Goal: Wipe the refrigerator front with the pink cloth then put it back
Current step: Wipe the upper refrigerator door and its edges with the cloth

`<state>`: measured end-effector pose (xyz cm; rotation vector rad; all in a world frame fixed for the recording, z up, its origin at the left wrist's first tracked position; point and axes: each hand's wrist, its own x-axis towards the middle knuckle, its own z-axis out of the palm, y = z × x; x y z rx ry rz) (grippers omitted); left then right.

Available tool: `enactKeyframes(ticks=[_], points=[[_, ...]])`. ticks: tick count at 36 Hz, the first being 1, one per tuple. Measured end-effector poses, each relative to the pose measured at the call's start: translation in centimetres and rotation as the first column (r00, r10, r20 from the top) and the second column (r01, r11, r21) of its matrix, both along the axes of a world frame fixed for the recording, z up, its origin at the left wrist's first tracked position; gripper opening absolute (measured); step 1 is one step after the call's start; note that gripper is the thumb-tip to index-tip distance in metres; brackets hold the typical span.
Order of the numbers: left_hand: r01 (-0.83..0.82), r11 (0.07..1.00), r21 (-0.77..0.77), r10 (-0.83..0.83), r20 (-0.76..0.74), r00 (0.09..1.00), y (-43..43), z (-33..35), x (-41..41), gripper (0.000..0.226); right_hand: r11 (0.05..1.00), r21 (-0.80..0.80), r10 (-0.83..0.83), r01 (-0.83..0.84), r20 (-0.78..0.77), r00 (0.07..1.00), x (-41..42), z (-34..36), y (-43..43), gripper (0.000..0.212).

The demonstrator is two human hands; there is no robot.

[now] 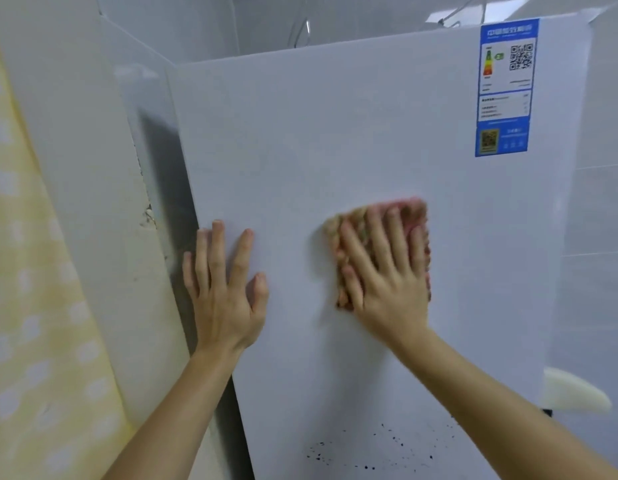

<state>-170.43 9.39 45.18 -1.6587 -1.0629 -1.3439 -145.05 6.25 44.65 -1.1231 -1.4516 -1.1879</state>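
we looked down at a white refrigerator front point(352, 140), a tall flat door that filled most of the view. our right hand point(387, 271) lay flat on the pink cloth point(409, 211), pressing it against the door a little right of the middle. the fingers were straight and spread apart over the cloth, not curled round it. the cloth was a folded, nubbly pad, pink along its top and right edges and paler, yellowish toward the left; it was blurred, so we could not tell its weave.

our left hand point(224, 289) rested flat on the door near its left edge, well apart from the cloth. its fingers were straight and slightly fanned, the thumb held out to the right, and it held nothing.

a blue energy label point(505, 88) with two square codes was stuck in the door's upper right corner. a scatter of small black specks point(370, 452) marked the door low down, near us, below both hands.

to the left of the door stood a white wall panel point(103, 202), and at the far left edge hung a pale yellow fabric point(30, 306) with white spots. to the right, low down, a cream rounded object point(570, 393) stuck out beside the door; we could not tell what it was. no containers showed in the view.
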Motion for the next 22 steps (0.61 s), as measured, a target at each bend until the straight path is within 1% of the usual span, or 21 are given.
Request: enactKeyframes(ticks=[3,6,8,10,11,13,16,17,19,20,22], points=[[0.042,0.999,-0.004,-0.042,-0.033,0.999,-0.6,-0.1,1.9,0.065,0.997,-0.074,-0.012,0.028,0.207,0.978,1.3,-4.7,-0.6,0.053],[0.067,0.997,-0.031,-0.068,-0.004,0.998,-1.0,-0.1,3.1,0.067,0.990,-0.137,0.028,0.027,0.381,0.924,3.5,-6.0,-1.1,0.055],[0.061,0.997,-0.038,-0.062,-0.023,0.998,-1.2,-0.3,3.7,0.067,0.986,-0.167,0.053,0.026,0.453,0.890,5.0,-5.3,-1.2,0.054],[0.065,0.997,-0.042,-0.067,-0.058,0.996,-1.4,-0.3,4.4,0.067,0.987,-0.160,0.061,0.013,0.453,0.889,6.4,-3.6,-1.2,0.053],[0.072,0.996,-0.044,-0.075,-0.073,0.995,-1.5,-0.4,4.7,0.067,0.990,-0.140,0.059,0.002,0.424,0.904,7.1,-2.4,-1.1,0.051],[0.089,0.995,-0.050,-0.094,-0.094,0.991,-1.7,-0.3,5.4,0.068,0.997,-0.071,0.054,-0.033,0.305,0.951,8.8,1.0,-1.0,0.049],[0.094,0.994,-0.059,-0.100,-0.106,0.989,-1.8,0.0,6.3,0.068,0.997,0.068,0.039,-0.040,0.010,0.999,11.1,7.3,-0.9,0.049],[0.091,0.994,-0.059,-0.097,-0.105,0.990,-1.7,0.0,6.5,0.068,0.995,0.097,0.028,-0.020,-0.088,0.996,11.7,9.0,-0.8,0.050],[0.086,0.994,-0.063,-0.092,-0.095,0.991,-1.7,0.0,6.8,0.068,0.995,0.099,0.004,0.020,-0.235,0.972,11.9,10.9,-0.6,0.053],[0.086,0.994,-0.065,-0.091,-0.091,0.992,-1.6,0.0,7.0,0.069,0.995,0.091,-0.004,0.031,-0.276,0.961,11.7,11.1,-0.5,0.054],[0.081,0.995,-0.063,-0.086,-0.088,0.992,-1.6,-0.1,7.2,0.070,0.996,0.081,-0.002,0.028,-0.300,0.954,11.1,10.2,-0.5,0.054]])
